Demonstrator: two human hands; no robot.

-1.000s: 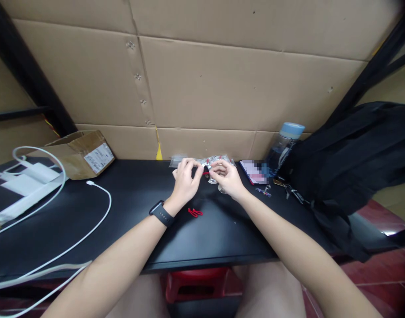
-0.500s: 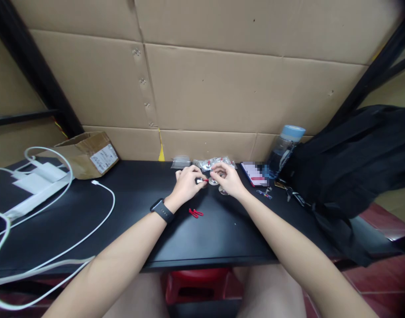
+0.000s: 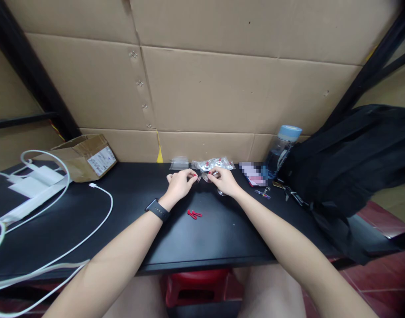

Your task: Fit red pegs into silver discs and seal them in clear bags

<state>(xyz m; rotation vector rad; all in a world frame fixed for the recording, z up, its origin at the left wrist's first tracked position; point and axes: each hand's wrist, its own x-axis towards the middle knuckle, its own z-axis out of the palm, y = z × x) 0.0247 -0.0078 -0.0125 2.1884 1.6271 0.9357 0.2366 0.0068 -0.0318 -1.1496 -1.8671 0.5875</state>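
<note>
My left hand (image 3: 178, 185), with a black watch at the wrist, pinches a small round metal disc (image 3: 198, 178) by a red part at its middle. Facing it, a second shiny metal disc (image 3: 205, 177) is pinched in my right hand (image 3: 225, 181), with red showing at the fingertips. The two discs are tilted and close together; I cannot tell whether they touch. Another metal disc (image 3: 221, 193) lies on the table, partly hidden under my right hand. Nearer me are red cord loops (image 3: 194, 215).
Behind my hands lie a clear plastic bag (image 3: 227, 162) of shiny pieces and a flat clear packet (image 3: 179, 163). A cardboard box (image 3: 79, 159) and white cables (image 3: 111, 198) are left. To the right are a bottle (image 3: 281, 150), keys (image 3: 293, 194) and a black backpack (image 3: 351, 168).
The disc in my right hand has tipped up from nearly flat towards the other one. The left hand's disc has turned too, and its fingers have moved slightly left.
</note>
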